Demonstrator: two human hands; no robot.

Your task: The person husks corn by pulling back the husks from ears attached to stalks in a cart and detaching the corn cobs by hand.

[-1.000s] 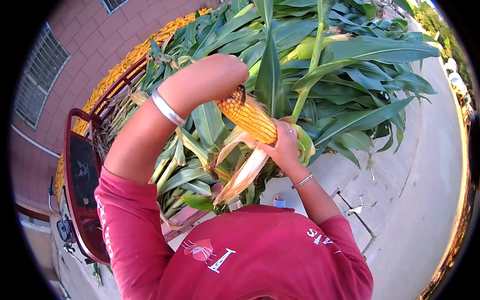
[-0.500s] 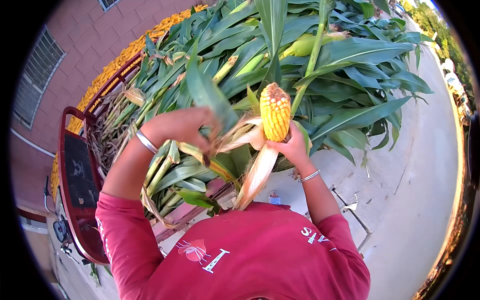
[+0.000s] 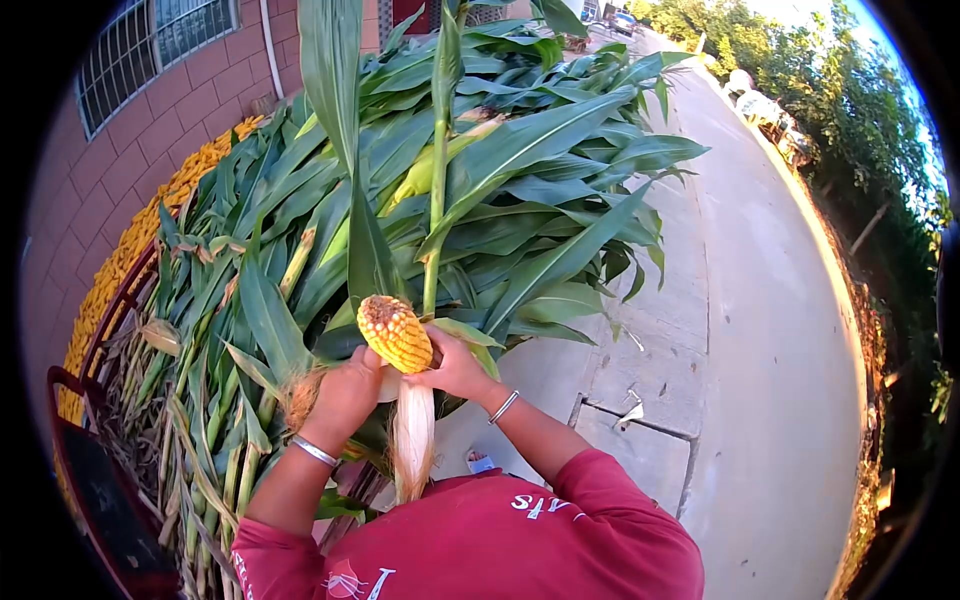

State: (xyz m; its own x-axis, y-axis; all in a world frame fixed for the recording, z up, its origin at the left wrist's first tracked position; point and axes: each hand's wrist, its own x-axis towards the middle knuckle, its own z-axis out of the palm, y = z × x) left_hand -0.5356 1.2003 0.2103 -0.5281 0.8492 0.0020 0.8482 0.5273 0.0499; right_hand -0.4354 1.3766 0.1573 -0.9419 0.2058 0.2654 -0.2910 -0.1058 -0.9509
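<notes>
A yellow ear of corn (image 3: 398, 338), bared of its husk at the top, tilts up in front of my chest. My right hand (image 3: 455, 368) is closed around its lower right side. My left hand (image 3: 345, 398) is closed at the lower left of the ear, gripping husk at its base; its fingertips are partly hidden behind the ear. A pale strip of corn husk (image 3: 413, 445) hangs below between my wrists. Brown corn silk (image 3: 300, 398) lies against the back of my left hand. A green stalk (image 3: 438, 190) with long leaves rises behind the ear.
Cut corn stalks (image 3: 540, 220) are heaped before me on a cart with a dark red frame (image 3: 75, 440). Yellow cobs (image 3: 150, 225) are piled along the brick wall (image 3: 180, 110) at left. A concrete road (image 3: 770, 380) runs along the right side, bordered by trees (image 3: 840, 120).
My left hand has come down from the leaf and silk at the left to the base of the ear. The view has shifted right, so the ear appears lower and further left.
</notes>
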